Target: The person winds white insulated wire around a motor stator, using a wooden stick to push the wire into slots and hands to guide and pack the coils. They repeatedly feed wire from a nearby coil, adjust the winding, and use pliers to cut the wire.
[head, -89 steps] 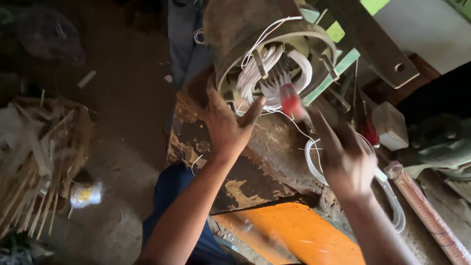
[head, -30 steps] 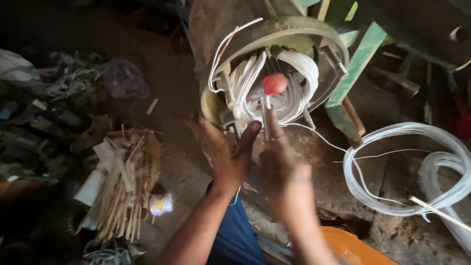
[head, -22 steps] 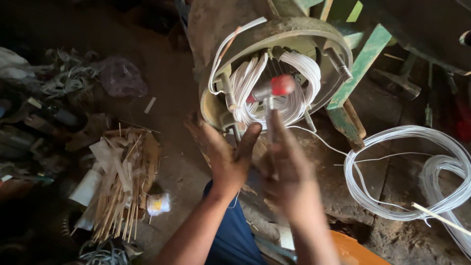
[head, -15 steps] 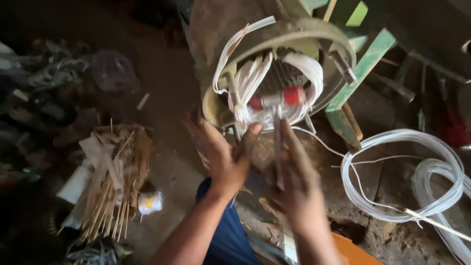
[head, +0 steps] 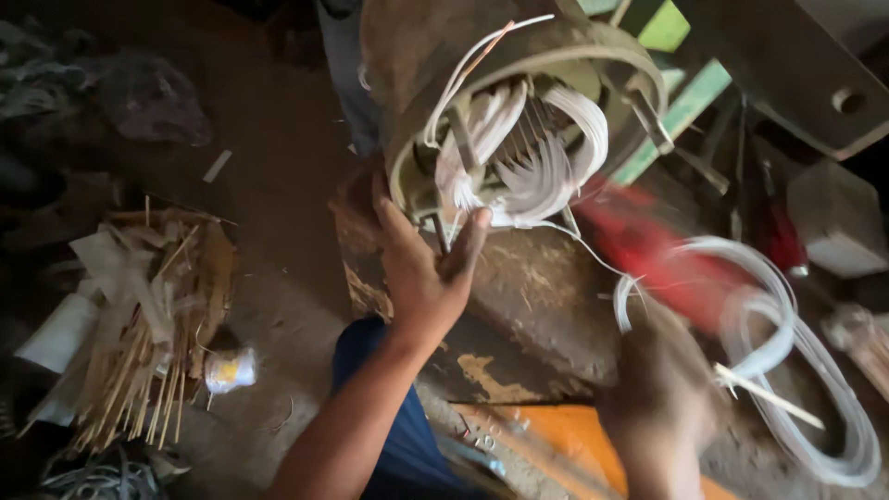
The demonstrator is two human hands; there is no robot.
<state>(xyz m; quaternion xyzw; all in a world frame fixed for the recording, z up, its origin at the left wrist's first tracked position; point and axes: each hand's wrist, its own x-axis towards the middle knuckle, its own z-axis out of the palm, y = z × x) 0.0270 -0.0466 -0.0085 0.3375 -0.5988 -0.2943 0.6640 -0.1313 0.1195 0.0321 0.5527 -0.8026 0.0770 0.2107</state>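
A rusty round motor housing (head: pixel 435 56) lies on its side, and white wire windings (head: pixel 528 157) fill its open end. My left hand (head: pixel 421 264) grips the lower rim of the housing, with the thumb against the windings. My right hand (head: pixel 667 389) is blurred at the lower right, away from the housing. It is closed on a red-handled tool (head: pixel 667 250), which shows only as a red smear. A thin white wire (head: pixel 593 255) runs from the windings toward the right.
A loose coil of white wire (head: pixel 815 389) lies at the right. A heap of thin wooden strips and paper scraps (head: pixel 148 315) sits on the dirt floor at the left. An orange panel (head: pixel 565 444) is below, with green metal bars (head: pixel 685 102) and a grey block (head: pixel 838 218) behind.
My right hand has pulled the red-handled tool out of the windings and swung down to the right. My left hand still holds the housing rim. The view has shifted slightly.
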